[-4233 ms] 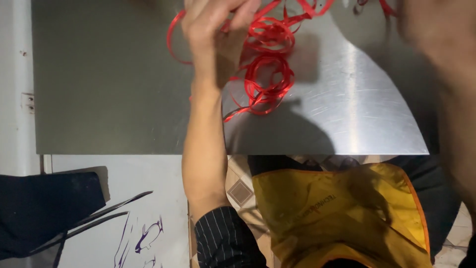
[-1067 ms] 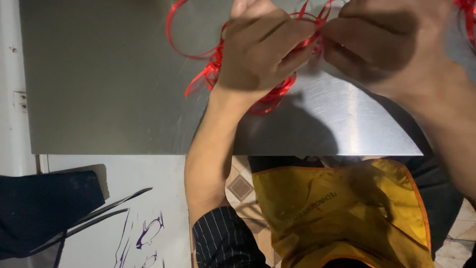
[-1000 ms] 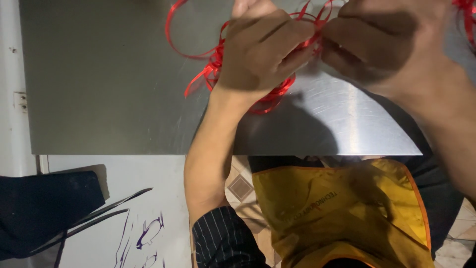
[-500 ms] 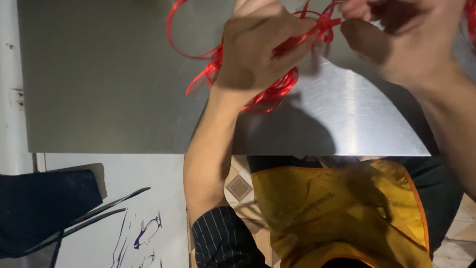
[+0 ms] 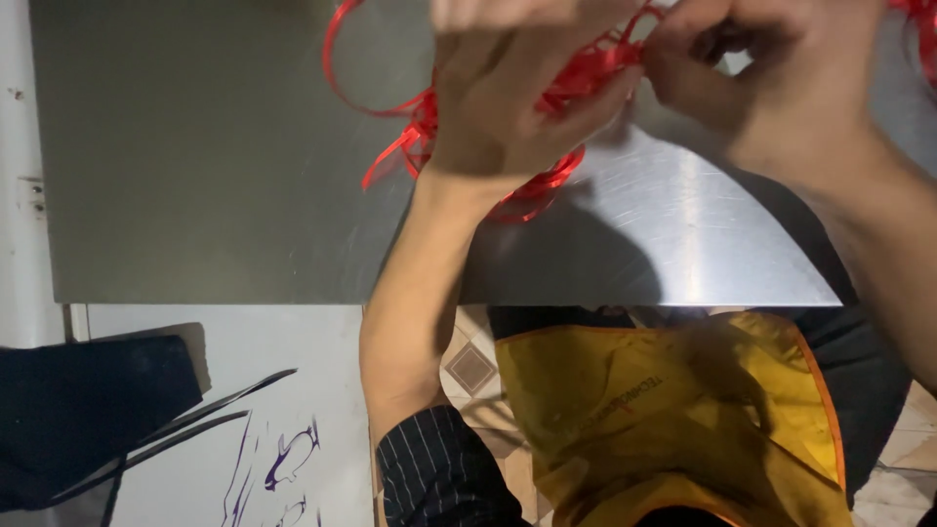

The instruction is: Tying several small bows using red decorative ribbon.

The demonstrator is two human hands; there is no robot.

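A tangle of thin red ribbon [image 5: 410, 127] lies on a steel table [image 5: 195, 176] near its far edge. My left hand [image 5: 517, 98] is closed over the ribbon's middle, gripping several strands. My right hand [image 5: 771, 78] is beside it on the right, its fingertips pinching a strand of the same ribbon where the two hands meet. Loops of ribbon curl out to the left of my left hand and below it. More red ribbon [image 5: 922, 29] shows at the top right corner.
The table's near edge runs across the middle of the view. Below it is my yellow apron [image 5: 673, 420] and a striped sleeve [image 5: 439, 478]. A dark cloth [image 5: 88, 410] lies on a white surface with purple marks at lower left.
My hands have gone from pressed together to slightly apart. The right hand has shifted right and up, drawing a strand out. The ribbon loops on the left have barely moved.
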